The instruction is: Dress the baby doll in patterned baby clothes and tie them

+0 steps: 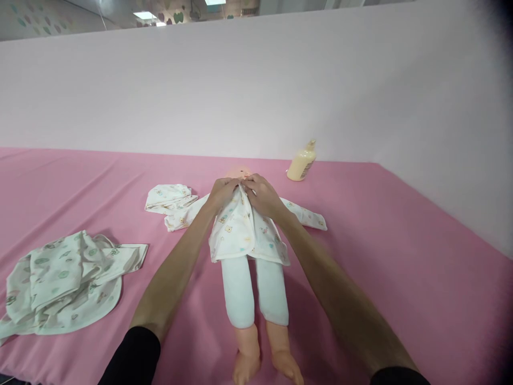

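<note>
Doll (252,278) lay face-up on the pink bench (401,278), trousers already on. Left hand (223,191) and right hand (261,193) each pinched its printed shirt (244,232) shut at the collar; lower front remained loose.

Scene evenly, brightly lit from ceiling light panels (145,15) overhead. Soft shadows are cast on the pink cloth-covered table (401,256). Right corners are vignetted dark; edges are bowed.

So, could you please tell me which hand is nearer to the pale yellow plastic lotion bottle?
Right hand; it grips the doll's shirt, nearer the lotion bottle. Left hand is farther.
</note>
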`<state>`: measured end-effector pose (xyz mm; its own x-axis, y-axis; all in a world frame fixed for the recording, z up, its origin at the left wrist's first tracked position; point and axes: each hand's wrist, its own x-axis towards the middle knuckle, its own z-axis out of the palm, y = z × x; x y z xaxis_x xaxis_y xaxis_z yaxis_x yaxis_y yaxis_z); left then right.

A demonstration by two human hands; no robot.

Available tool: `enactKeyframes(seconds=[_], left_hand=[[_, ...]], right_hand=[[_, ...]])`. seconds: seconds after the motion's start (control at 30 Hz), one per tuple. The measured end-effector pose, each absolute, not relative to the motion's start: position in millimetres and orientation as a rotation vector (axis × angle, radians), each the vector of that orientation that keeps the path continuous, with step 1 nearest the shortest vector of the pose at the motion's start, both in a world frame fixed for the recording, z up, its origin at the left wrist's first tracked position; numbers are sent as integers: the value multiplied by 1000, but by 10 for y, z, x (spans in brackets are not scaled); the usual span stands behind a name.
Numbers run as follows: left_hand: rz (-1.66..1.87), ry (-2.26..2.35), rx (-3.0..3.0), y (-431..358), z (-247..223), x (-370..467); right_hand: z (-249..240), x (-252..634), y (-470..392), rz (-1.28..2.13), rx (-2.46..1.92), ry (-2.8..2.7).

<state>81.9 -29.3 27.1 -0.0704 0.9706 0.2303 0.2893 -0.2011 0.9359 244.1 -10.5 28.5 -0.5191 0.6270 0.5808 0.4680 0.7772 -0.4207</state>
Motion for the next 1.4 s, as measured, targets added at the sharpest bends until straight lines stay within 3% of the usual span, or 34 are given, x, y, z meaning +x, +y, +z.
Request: enactKeyframes(seconds=[0.33, 1.4], left_hand=[[1235, 1214, 1334, -274, 243, 776], [1244, 1264, 1520, -364, 324, 835]], right_hand=[[247, 2522, -72, 770, -820, -2023], [293, 2600, -51, 914, -876, -2000]])
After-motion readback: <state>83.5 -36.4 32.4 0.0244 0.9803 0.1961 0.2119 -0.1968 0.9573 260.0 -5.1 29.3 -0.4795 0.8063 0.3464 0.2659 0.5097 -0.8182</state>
